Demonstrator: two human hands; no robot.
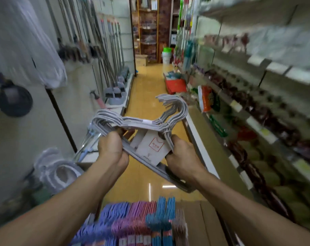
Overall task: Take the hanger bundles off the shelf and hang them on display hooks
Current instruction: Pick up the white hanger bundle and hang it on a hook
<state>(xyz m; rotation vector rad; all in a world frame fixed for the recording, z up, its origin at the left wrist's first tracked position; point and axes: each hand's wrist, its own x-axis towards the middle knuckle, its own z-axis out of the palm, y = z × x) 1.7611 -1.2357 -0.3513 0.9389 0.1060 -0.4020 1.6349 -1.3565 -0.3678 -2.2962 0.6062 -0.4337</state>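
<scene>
— Where is the bundle of grey wire hangers (pixel 133 122)?

— In mid-air over the yellow aisle floor (pixel 147 89), between the two shelf runs, held by both of the person's hands. The hooks point up and away to the right, and a white cardboard label with a red shirt outline (pixel 155 148) hangs across the middle of the bundle.

— How do the hands sit?

— The left hand (pixel 110 150) has its fingers curled round the left shoulder of the bundle. The right hand (pixel 181 155) grips the right side just under the hook necks, fingers wrapped round the wires; the bundle's lower bar runs under that wrist.

— What is below the arms?

— At the bottom edge of the view, packed rows of purple, pink and blue hanger bundles (pixel 138 222) stand in a brown cardboard box (pixel 209 226).

— And the sides?

— Long-handled grey brooms and dustpans (pixel 117 89) line the left wall. The white shelving unit on the right (pixel 275 71) carries packaged goods, too blurred to tell apart.
</scene>
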